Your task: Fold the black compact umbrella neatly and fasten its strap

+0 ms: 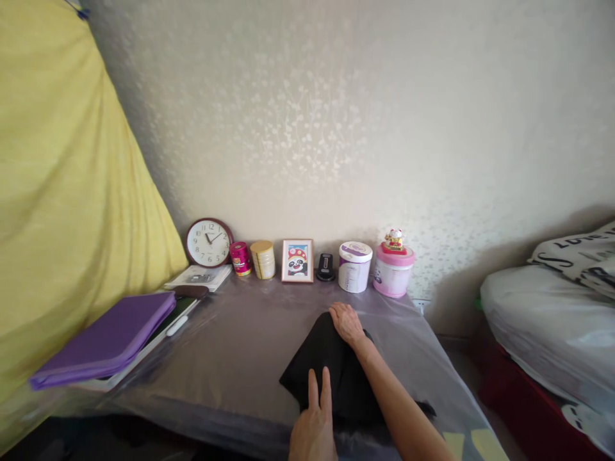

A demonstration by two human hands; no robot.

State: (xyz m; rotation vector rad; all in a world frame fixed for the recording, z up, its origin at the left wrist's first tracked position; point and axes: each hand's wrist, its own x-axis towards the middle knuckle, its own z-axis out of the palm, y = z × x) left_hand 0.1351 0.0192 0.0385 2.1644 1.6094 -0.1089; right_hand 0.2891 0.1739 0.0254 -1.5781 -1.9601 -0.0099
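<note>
A piece of black cloth (314,358) stands bunched up into a peak near the front of the table. Its exact kind is hard to tell, and a small dark end (426,408) shows past my right forearm. At the peak, my right hand (346,323) has its fingers closed over the cloth's upper edge. Lower and closer to me is my left hand (314,426), two fingers stretched out and spread against the front of the cloth. The other fingers of that hand are mostly hidden.
A purple folder (108,336) and a white-edged board (144,358) lie at left. Along the wall stand a clock (209,242), cans, a framed panda picture (297,261), a black device (326,266), a white tub (354,269) and a pink tub (393,274) bearing a figurine.
</note>
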